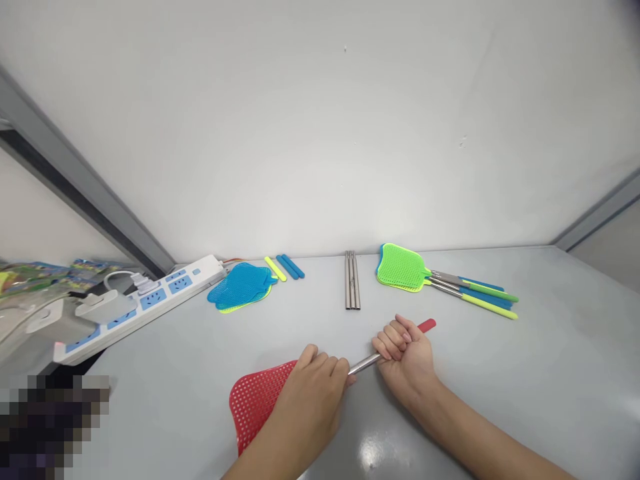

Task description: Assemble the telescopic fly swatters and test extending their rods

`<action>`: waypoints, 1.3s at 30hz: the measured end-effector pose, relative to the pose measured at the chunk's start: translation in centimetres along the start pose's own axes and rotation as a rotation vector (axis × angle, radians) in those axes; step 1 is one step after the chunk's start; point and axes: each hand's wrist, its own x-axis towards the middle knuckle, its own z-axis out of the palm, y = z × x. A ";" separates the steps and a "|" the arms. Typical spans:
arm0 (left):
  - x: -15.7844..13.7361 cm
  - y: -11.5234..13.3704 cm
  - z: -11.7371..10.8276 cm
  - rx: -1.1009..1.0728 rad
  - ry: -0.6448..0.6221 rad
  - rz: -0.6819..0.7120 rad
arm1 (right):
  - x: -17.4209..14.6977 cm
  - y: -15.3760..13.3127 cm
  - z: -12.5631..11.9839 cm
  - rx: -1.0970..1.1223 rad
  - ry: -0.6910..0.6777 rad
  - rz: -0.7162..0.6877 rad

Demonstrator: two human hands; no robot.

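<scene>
Both my hands are closed on a red fly swatter [257, 397] held slanting above the grey table. My left hand [320, 387] wraps the joint between its perforated red head and the metal rod, hiding the head's neck. My right hand [404, 350], palm side up, grips the red handle, whose tip sticks out beyond the fist. A bare stretch of metal rod shows between the two fists. Behind them, three metal tubes [353, 280] lie side by side. Right of the tubes rests a stack of fly swatters [400, 268] with green, yellow and blue parts.
Several loose swatter heads [243, 287], mostly blue, lie at the back left. Beside them are a yellow handle [275, 269] and two blue handles [290, 267]. A white power strip [187, 283] with chargers runs along the left edge. A wall [320, 133] closes off the back.
</scene>
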 end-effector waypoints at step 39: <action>-0.2 -1.9 -1.0 -0.328 0.167 -0.086 | 0.3 -1.4 0.5 0.016 -0.102 0.097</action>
